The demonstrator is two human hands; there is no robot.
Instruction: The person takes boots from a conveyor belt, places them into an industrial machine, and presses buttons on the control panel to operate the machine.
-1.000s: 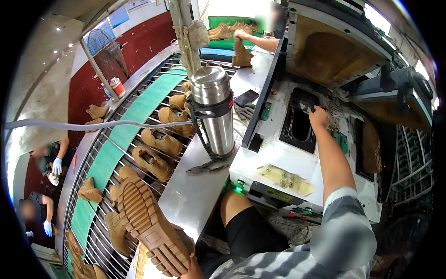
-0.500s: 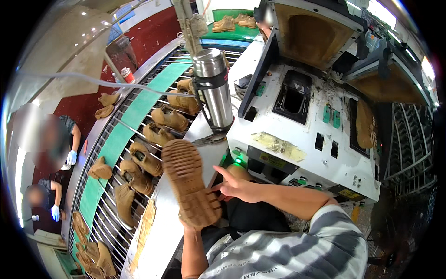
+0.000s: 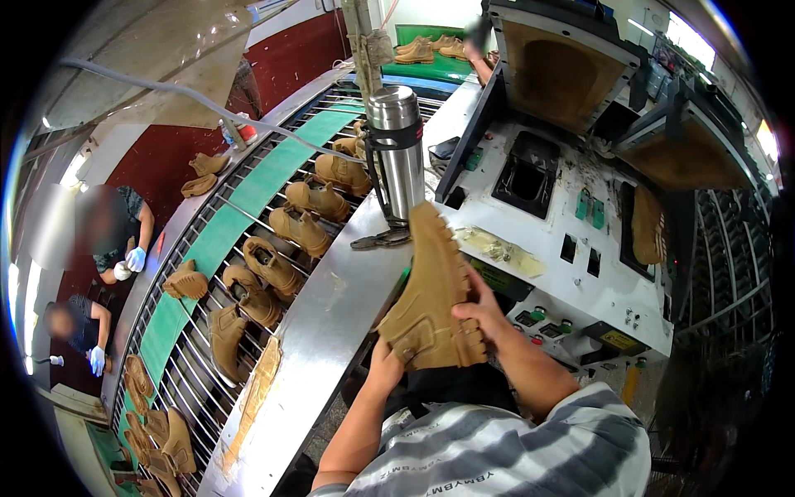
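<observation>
A tan boot (image 3: pixel 432 302) with a thick lugged sole is held up in front of me, toe pointing away and sole turned to the right. My left hand (image 3: pixel 385 364) is closed on its upper at the lower left, near the heel end. On the sole side, my right hand (image 3: pixel 483 311) grips the ridged edge, thumb in front and the other fingers partly hidden behind the boot. Just beyond the toe stands a steel thermos (image 3: pixel 397 157) with a black strap and handle on the metal ledge (image 3: pixel 339 290).
Several tan boots (image 3: pixel 265 265) sit on a roller conveyor (image 3: pixel 190 356) with a green belt (image 3: pixel 224 224) to my left. At right is a white machine (image 3: pixel 530 240) with raised lids (image 3: pixel 563 70); another boot (image 3: pixel 646 224) lies in it. Gloved co-workers (image 3: pixel 137 257) stand beyond the conveyor.
The boot has turned from showing its sole to showing its side, and moved right. My right hand, earlier with a finger extended beside it, now grips the sole edge.
</observation>
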